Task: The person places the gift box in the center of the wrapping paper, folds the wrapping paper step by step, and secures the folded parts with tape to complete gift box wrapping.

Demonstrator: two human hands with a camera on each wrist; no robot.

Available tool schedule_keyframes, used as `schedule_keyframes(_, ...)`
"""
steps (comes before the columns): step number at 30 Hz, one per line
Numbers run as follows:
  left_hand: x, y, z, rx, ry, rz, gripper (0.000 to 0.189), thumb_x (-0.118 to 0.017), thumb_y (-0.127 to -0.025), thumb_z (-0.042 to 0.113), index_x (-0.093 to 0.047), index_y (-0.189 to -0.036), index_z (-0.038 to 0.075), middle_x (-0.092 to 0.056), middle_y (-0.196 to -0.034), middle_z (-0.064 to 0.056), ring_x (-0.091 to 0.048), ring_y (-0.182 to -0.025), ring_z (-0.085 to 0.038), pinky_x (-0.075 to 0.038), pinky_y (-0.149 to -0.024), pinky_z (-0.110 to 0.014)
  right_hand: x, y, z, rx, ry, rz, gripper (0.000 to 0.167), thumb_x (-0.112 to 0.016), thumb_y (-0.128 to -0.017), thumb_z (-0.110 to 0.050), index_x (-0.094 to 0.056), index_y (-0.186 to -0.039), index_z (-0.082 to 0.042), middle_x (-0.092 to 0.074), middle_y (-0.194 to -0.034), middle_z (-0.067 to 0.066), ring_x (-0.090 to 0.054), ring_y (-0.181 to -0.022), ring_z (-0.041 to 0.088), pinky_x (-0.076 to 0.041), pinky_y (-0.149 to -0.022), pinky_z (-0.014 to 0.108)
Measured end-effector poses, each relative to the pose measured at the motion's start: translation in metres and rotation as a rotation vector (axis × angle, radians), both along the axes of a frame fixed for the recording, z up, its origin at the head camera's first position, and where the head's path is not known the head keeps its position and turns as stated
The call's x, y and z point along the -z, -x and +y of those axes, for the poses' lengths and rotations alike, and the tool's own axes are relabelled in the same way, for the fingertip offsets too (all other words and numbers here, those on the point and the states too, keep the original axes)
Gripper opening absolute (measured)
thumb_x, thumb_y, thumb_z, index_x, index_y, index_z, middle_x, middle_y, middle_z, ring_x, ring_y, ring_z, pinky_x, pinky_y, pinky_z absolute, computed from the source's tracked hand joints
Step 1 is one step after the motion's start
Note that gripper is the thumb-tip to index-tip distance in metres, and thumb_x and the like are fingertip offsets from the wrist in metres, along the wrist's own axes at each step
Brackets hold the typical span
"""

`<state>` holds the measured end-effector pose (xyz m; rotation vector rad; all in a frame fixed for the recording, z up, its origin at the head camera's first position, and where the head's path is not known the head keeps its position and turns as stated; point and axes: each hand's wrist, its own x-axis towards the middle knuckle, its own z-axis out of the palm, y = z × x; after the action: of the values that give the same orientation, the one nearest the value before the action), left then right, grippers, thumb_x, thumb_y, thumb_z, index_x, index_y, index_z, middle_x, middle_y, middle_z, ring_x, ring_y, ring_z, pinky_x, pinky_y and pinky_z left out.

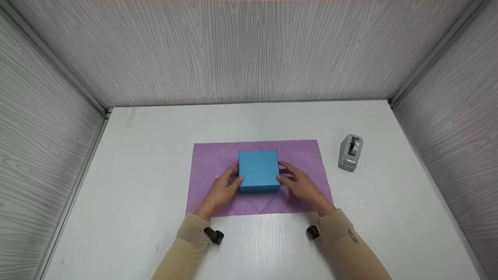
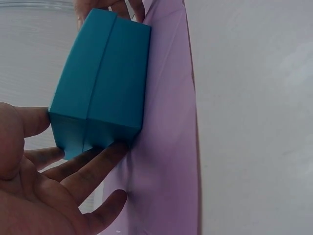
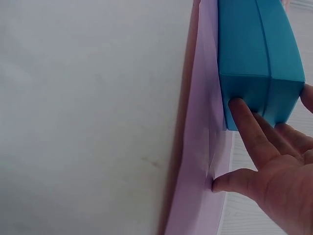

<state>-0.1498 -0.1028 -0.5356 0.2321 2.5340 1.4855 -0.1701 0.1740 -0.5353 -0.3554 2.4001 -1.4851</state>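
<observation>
A blue lidded box sits on a sheet of purple paper, lid side up. My left hand holds the box's left side, its thumb at the near corner and other fingers along the side wall. On the opposite side my right hand holds it in the same way. In the left wrist view, several fingertips touch the box's end wall, and the little finger rests lower by the paper. The right wrist view shows the right fingers against the box wall, with the little finger touching the paper.
A grey tape dispenser with a roll of tape stands to the right of the paper. The white table is bounded by grey wood-grain panels at the back and both sides.
</observation>
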Motion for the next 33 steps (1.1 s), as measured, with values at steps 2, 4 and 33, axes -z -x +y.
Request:
schedule_keyframes(2, -0.002, -0.001, 0.0, 0.001, 0.005, -0.006, 0.058, -0.052, -0.103, 0.024, -0.03, -0.153, 0.004, -0.051, -0.138, -0.024, -0.056, -0.12, -0.035, -0.044, -0.099, -0.048, 0.0, 0.0, 0.001, -0.007, 0.0, -0.002, 0.058, -0.06, -0.099, -0.026, -0.038, -0.151, -0.013, -0.052, -0.141, 0.014, -0.05, -0.128, 0.03, -0.038, -0.107, 0.048)
schedule_keyframes(4, -0.004, -0.002, -0.002, 0.005, 0.02, -0.005, 0.056, -0.049, -0.104, 0.025, -0.031, -0.153, 0.004, -0.049, -0.14, -0.024, -0.053, -0.124, -0.036, -0.041, -0.102, -0.049, 0.0, -0.001, 0.003, -0.014, 0.003, -0.003, 0.059, -0.059, -0.1, -0.027, -0.037, -0.152, -0.013, -0.051, -0.141, 0.015, -0.049, -0.129, 0.031, -0.037, -0.107, 0.049)
schedule_keyframes(33, 0.0, -0.025, -0.049, -0.058, 0.565, 0.024, 0.073, -0.083, -0.076, 0.017, -0.05, -0.138, -0.004, -0.04, -0.144, -0.03, -0.033, -0.136, -0.046, -0.029, -0.11, -0.055, -0.032, -0.041, 0.082, 0.349, -0.746, -0.103, 0.078, -0.081, -0.078, -0.034, -0.044, -0.124, 0.017, -0.048, -0.109, 0.034, -0.056, -0.091, 0.045, -0.049, -0.072, 0.055)
